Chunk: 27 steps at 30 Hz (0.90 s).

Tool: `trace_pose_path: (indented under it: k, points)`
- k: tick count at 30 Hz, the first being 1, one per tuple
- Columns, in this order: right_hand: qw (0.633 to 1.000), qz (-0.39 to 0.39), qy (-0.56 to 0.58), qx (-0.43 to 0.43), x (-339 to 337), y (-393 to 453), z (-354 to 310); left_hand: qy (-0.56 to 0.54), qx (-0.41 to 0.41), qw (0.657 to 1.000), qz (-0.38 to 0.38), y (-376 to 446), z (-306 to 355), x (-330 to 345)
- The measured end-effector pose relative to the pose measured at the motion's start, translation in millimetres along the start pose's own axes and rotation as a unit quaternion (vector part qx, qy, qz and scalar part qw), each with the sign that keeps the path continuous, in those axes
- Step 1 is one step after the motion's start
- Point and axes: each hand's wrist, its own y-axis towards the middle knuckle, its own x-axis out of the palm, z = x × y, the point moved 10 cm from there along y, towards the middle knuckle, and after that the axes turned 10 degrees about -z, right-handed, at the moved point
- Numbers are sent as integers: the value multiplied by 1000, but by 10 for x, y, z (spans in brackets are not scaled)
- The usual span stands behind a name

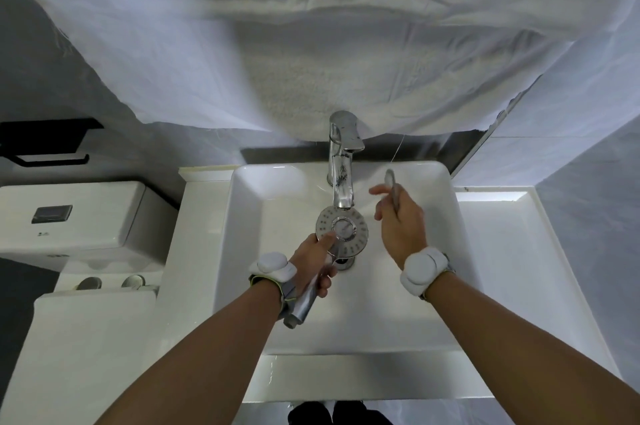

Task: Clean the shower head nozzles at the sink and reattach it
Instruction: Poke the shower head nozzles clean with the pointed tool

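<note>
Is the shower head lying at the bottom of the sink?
No: the left hand grips the shower head by its handle and holds it up under the faucet.

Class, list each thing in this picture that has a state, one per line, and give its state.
shower head: detached, face up under the spout
faucet: water flow unclear
left hand: grips the shower head's handle
right hand: holds a small brush
sink: drain unplugged
</note>
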Motion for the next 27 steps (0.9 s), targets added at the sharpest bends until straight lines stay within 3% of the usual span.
trace_pose_path:
  k: [4, 7, 11, 14, 19, 27]
  points:
    - [994, -3, 112, -3, 75, 248, -673, 28, 40, 999, -8, -22, 157, 39]
    - [990, -23, 124, 63, 195, 431, -889, 19, 56, 998, -20, -65, 232, 69]
    - [987, -21, 98, 123, 259, 538, -890, 18, 67, 997, -15, -127, 310, 127]
    - [987, -11, 90, 132, 260, 562, -879, 70, 63, 995, 26, -78, 304, 62]
    - [988, -14, 90, 128, 262, 575, -903, 60, 68, 995, 50, 28, 249, 36]
    - [983, -12, 157, 98, 234, 492, -842, 18, 30, 999, 1, 21, 181, 68]
